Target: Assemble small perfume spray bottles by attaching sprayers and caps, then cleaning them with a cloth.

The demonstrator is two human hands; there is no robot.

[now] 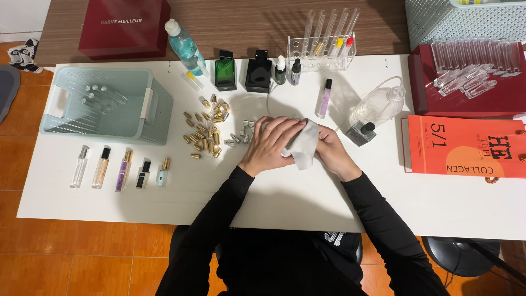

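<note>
Both hands meet at the middle of the white worktop (164,192) over a white cloth (302,145), and the step in hand looks like wiping something small. The left hand (272,143) lies over the cloth's near side with fingers spread and curled down on it; the right hand (330,151) closes on the cloth from the other side, so each grip is holding the cloth. Whatever sits inside the folds is hidden; it may be one of the small bottles, but the view does not settle that. The next move, as a judgement, calls for keeping the wrapped thing steady while the fingers work the cloth round it, clear of the loose gold caps (205,131) just to the left and the silver fittings (238,137) almost touching the left fingers. Near the right hand stand a slim purple vial (324,98) and a clear flask lying on its side (378,104). A row of five slim bottles (121,171) lies well apart to the left, below a pale green basket (153,109). The red box (471,93) at the right edge is cut off, and the tubes on it are hard to count.
</note>
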